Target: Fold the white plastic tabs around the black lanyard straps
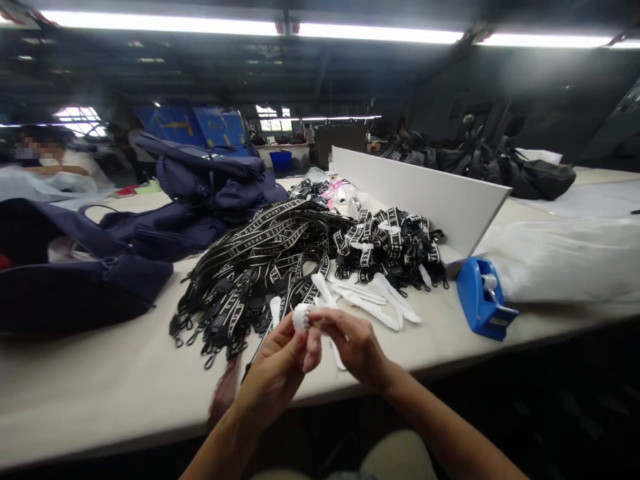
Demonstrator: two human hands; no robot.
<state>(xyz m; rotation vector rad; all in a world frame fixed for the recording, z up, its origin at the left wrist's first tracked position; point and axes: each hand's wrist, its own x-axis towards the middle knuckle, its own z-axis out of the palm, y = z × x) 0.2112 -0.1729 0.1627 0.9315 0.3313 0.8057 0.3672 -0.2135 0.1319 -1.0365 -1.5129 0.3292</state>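
My left hand (280, 360) is closed on a white toothed strip (301, 317), which curls into a loop above the thumb. My right hand (357, 343) meets it from the right, thumb and fingers pinched at the strip's edge. Just beyond my hands lie several more white toothed strips (373, 303), loose on the table. Behind them spreads a heap of black straps (270, 233) with white lettering and metal hooks. To its right is a pile of folded straps (390, 243), some with white strips around them.
A blue tape dispenser (483, 300) stands near the table's (125, 387) front edge at right. Behind it are a white upright board (415, 193) and a translucent plastic bundle (570, 257). Navy bags (200, 193) fill the left; dark bags (500, 167) lie beyond the board. A person (65, 160) sits far left.
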